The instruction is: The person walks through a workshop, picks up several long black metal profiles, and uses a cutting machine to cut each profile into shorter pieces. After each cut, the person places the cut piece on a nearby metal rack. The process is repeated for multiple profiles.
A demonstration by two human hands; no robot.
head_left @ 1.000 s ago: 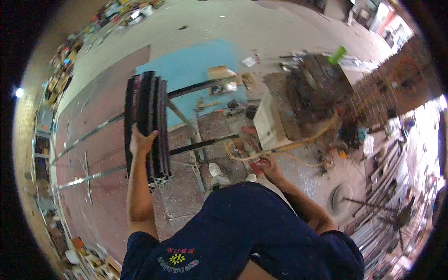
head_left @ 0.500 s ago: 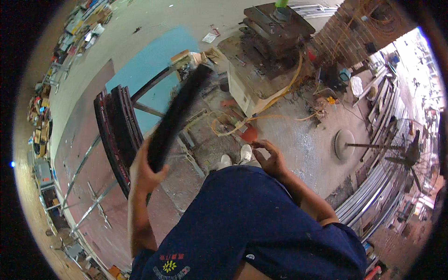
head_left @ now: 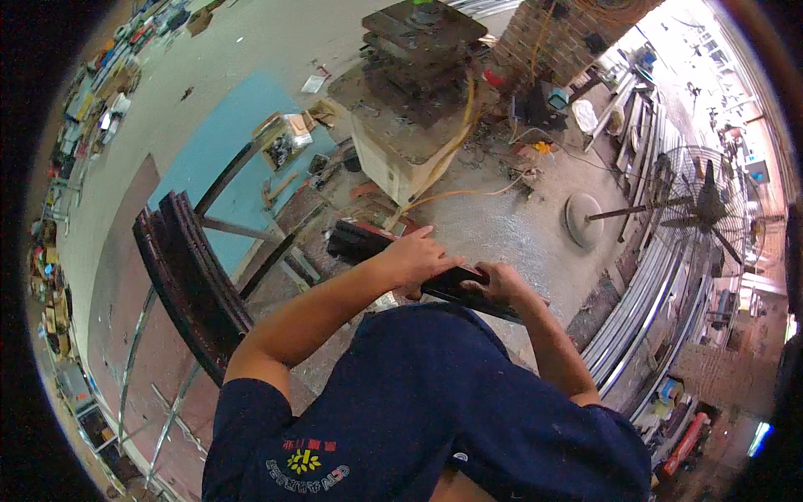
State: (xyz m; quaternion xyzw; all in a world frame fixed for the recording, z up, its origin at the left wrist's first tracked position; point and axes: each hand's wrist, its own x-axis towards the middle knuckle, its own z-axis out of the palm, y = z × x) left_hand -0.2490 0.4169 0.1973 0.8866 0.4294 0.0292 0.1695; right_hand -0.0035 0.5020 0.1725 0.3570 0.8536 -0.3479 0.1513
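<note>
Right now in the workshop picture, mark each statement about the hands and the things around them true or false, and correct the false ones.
1. Both hands hold one dark bar. True.
2. The left hand rests on the stack of dark bars. False: it is on the held bar, apart from the stack.
3. A standing fan is at the right. True.
4. The right hand is empty. False: it has a grip on the bar.
</note>
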